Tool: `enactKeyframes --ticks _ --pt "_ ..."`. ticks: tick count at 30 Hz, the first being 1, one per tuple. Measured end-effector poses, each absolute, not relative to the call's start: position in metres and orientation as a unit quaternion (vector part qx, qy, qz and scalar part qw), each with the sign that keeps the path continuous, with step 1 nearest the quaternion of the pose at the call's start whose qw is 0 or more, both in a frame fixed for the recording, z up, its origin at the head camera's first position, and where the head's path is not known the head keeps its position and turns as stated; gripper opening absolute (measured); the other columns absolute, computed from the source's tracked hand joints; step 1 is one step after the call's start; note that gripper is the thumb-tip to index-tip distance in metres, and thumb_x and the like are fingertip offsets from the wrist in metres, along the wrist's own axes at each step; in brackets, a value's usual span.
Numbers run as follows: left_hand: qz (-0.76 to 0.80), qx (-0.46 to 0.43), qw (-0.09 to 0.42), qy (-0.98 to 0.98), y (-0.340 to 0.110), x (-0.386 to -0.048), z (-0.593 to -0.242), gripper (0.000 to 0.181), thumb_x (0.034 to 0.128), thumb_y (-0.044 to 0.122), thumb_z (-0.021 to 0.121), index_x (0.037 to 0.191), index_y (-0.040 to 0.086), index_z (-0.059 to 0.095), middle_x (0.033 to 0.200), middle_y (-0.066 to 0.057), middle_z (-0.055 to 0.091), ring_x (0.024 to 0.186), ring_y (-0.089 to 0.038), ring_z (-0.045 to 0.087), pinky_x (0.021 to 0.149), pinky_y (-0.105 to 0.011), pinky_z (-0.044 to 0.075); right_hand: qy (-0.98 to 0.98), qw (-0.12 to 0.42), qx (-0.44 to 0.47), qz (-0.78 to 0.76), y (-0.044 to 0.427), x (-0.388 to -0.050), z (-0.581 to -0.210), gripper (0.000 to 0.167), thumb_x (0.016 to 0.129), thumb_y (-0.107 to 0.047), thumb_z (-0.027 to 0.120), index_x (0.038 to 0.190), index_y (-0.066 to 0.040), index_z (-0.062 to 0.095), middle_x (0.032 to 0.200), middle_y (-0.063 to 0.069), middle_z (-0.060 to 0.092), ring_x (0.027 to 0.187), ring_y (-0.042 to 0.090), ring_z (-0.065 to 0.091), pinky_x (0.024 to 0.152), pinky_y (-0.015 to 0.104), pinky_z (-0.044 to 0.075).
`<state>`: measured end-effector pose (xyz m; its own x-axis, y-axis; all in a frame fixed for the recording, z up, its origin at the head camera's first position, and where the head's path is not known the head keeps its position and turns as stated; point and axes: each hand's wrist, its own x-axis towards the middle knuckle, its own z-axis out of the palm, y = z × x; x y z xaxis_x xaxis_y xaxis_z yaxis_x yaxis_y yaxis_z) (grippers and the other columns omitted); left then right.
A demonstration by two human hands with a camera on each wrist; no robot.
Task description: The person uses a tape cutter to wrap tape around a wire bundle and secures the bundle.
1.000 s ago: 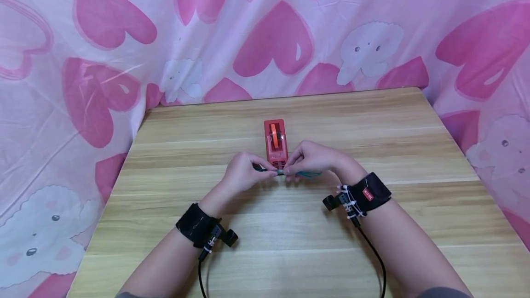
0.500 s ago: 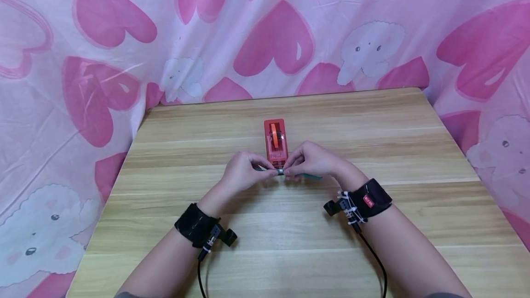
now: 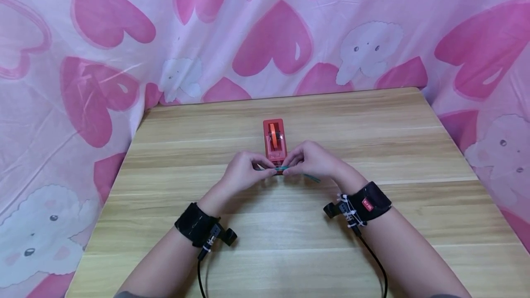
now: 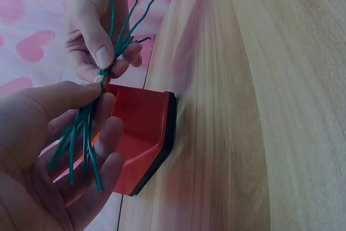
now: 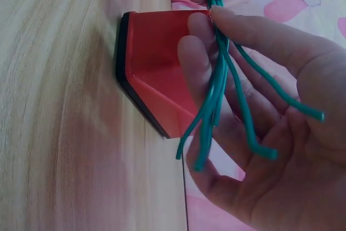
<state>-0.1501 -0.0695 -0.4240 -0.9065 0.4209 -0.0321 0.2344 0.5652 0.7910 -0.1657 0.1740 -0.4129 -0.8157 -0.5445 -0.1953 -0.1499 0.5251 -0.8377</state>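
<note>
A bundle of several thin green wires (image 5: 219, 74) is stretched between my two hands, its loose ends fanning out on both sides. My left hand (image 3: 244, 171) pinches it between thumb and fingertips. Close beside, my right hand (image 3: 312, 160) pinches the same bundle, with the wire ends sticking out past the palm. In the left wrist view a small shiny band, maybe clear tape, wraps the wires (image 4: 87, 125) between the fingertips. Just behind the hands stands a red tape dispenser (image 3: 274, 151) holding an orange roll (image 3: 273, 135); the fingers partly cover its front end.
The dispenser sits on a wood-grain table (image 3: 281, 247). A pink curtain (image 3: 265, 31) with hearts hangs behind the far edge. Both wrists wear black straps with small cameras, and black cables (image 3: 374, 252) run from them toward the near edge.
Both hands stay at the dispenser's front end. The bundle turns a little between the fingers, more green showing there now, and the right wrist has tilted slightly.
</note>
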Motion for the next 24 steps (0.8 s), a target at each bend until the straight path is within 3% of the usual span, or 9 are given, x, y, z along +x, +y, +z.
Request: enactKeyframes --ticks 5,12,19,24 --pt "0.418 0.184 0.104 0.884 -0.07 -0.15 -0.424 0.005 0.0888 0.026 0.084 0.092 0.023 0.083 0.088 0.01 0.076 0.077 -0.013 0.064 0.067 -0.029 0.052 0.841 0.223 -0.187 -0.456 0.171 -0.164 -0.417 0.009 0.094 -0.024 0.078 0.097 -0.016 0.08 0.092 0.007 0.08 0.085 0.029 0.076 0.073 0.034 0.058" --pt "0.413 0.183 0.1 0.887 -0.07 -0.15 -0.423 0.006 0.088 0.027 0.084 0.091 0.022 0.084 0.088 0.009 0.075 0.07 -0.013 0.063 0.062 -0.028 0.051 0.827 0.214 -0.132 -0.503 0.165 -0.156 -0.419 0.016 0.095 -0.028 0.077 0.094 -0.013 0.081 0.09 0.017 0.078 0.079 0.038 0.075 0.074 0.049 0.061" --pt "0.422 0.195 0.106 0.879 -0.071 -0.15 -0.423 0.007 0.0904 0.029 0.082 0.094 0.023 0.083 0.087 0.007 0.076 0.071 -0.014 0.065 0.063 -0.029 0.054 0.829 0.198 -0.101 -0.513 0.163 -0.151 -0.422 0.02 0.093 -0.033 0.079 0.095 -0.014 0.081 0.09 0.016 0.079 0.077 0.041 0.072 0.065 0.04 0.059" --pt "0.435 0.191 0.105 0.874 -0.073 -0.151 -0.421 0.008 0.0919 0.031 0.08 0.097 0.026 0.082 0.091 0.008 0.076 0.072 -0.016 0.067 0.064 -0.03 0.055 0.824 0.204 -0.099 -0.519 0.164 -0.151 -0.422 0.02 0.092 -0.034 0.08 0.097 -0.015 0.081 0.091 0.015 0.079 0.077 0.043 0.071 0.066 0.043 0.059"
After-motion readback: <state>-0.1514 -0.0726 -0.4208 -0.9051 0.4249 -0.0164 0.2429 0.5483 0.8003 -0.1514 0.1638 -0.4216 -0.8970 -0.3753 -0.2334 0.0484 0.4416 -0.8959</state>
